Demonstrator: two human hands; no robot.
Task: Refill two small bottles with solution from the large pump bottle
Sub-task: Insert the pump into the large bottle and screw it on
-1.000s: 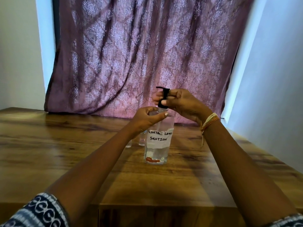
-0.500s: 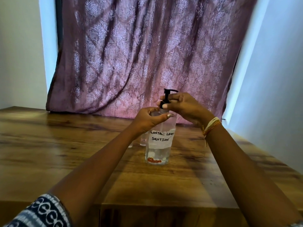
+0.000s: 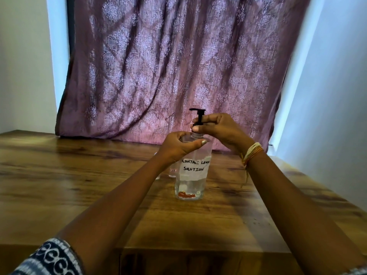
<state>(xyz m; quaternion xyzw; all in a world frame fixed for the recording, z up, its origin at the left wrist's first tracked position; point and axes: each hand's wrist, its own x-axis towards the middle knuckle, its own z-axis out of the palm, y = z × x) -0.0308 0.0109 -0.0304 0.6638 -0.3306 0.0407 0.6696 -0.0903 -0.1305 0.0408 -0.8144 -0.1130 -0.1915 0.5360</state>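
Observation:
A large clear pump bottle (image 3: pixel 192 175) labelled "contact lens solution" stands upright on the wooden table (image 3: pixel 79 175). Its black pump head (image 3: pixel 198 114) sticks up above my fingers, nozzle pointing left. My left hand (image 3: pixel 178 145) grips the bottle's shoulder, thumb across the front. My right hand (image 3: pixel 218 130) pinches the pump collar at the neck. Behind my left wrist a small clear bottle (image 3: pixel 173 171) with a white label peeks out. A second small bottle (image 3: pixel 157 176) is mostly hidden by my arm.
A purple patterned curtain (image 3: pixel 168 66) hangs behind the table. White walls close in on the left and right. The table's front edge (image 3: pixel 198 251) lies between my forearms, with a cabinet front below it.
The pump head has turned from pointing left to right and back to left. Both hands stay on the bottle in the same spots. The camera shifted slightly.

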